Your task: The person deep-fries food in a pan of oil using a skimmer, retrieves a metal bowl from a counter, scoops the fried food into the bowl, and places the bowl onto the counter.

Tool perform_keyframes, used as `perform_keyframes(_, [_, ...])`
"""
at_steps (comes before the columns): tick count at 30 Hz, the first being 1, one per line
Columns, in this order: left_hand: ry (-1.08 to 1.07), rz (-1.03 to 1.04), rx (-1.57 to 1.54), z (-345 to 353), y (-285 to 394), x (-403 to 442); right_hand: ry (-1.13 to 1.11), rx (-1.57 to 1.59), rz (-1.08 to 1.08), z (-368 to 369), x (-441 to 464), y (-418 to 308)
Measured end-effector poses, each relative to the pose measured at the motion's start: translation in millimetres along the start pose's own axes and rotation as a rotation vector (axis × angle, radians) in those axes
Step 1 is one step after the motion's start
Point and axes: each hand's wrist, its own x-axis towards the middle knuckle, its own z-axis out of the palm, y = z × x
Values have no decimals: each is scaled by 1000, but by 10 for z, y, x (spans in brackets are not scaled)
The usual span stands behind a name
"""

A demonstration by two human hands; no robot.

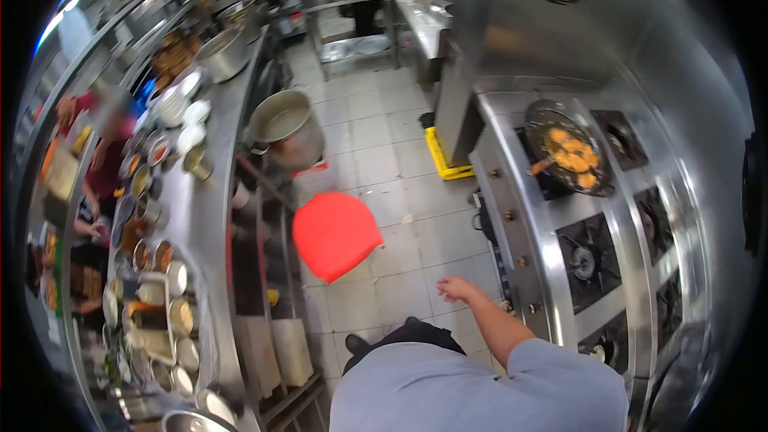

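My right hand (454,289) hangs over the tiled floor (400,286) in front of my body, its fingers loosely bent. Whether it holds anything is too small to tell. It is between a red seat (336,236) on the left and the stove front (524,264) on the right, touching neither. My left hand is not visible. On the stove at the upper right, a dark pan (560,118) holds several golden-brown pieces in oil, with a wooden handle (542,166) at its near left edge.
A large metal pot (284,120) stands left of the aisle. The left counter (216,120) bears bowls and containers; people (104,152) are beyond it. A yellow object (445,162) lies by the stove's far end. Another person (364,0) is at the far end.
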Motion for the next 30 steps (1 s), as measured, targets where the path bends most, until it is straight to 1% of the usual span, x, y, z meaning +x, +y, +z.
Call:
perform_keyframes(2, [-76,-40,22,242,-72,-18,115,262,-115,-134,-189,-238])
perform_keyframes(4, [-155,-79,47,502,-129,-51,268,445,-233,-397,-509,-572])
perform_keyframes(6, [-244,-122,82,779,-197,-85,412,729,-499,-778,-725,-760])
perform_keyframes(8, [-336,-171,125,1070,-299,-133,617,923,-678,-1168,-1039,-1046])
perform_keyframes(11, [-475,-254,199,1520,-472,-217,700,1057,-759,-1615,-1371,-1324])
perform_keyframes(13, [-561,-325,247,1801,-616,-280,585,1248,-821,-1852,-1330,-1465])
perform_keyframes(14, [-642,-369,247,1912,-771,-233,613,1258,-832,-1959,-1248,-1496])
perform_keyframes(16, [-858,-461,42,2208,-1147,-184,593,1281,-845,-2152,-1149,-1612])
perform_keyframes(17, [-877,-534,92,2309,-1231,-214,629,1335,-875,-2204,-1133,-1668])
perform_keyframes(18, [-870,-548,113,2439,-1324,-237,652,1335,-885,-2273,-1162,-1679])
perform_keyframes(20, [-897,-611,148,2693,-1463,-238,502,1418,-890,-2381,-1173,-1682])
perform_keyframes(21, [-911,-623,150,2812,-1526,-232,551,1473,-793,-2470,-1143,-1670])
perform_keyframes(22, [-986,-597,165,2970,-1549,-264,568,1475,-800,-2555,-1159,-1647])
perform_keyframes(23, [-1057,-571,175,3136,-1563,-281,525,1508,-773,-2652,-1206,-1631])
perform_keyframes(24, [-1064,-581,170,3299,-1576,-273,480,1535,-745,-2747,-1237,-1649])
perform_keyframes(25, [-1075,-600,195,3449,-1590,-267,550,1514,-752,-2828,-1250,-1696])
perform_keyframes(26, [-1084,-619,223,3579,-1597,-247,583,1606,-746,-2913,-1254,-1759])
perform_keyframes(28, [-1137,-617,210,3865,-1696,-156,728,1622,-723,-3049,-1233,-1864])
perform_keyframes(29, [-1171,-622,212,4009,-1725,-114,746,1617,-736,-3142,-1210,-1846])
perform_keyframes(30, [-1208,-628,213,4168,-1747,-87,696,1614,-648,-3213,-1205,-1800])
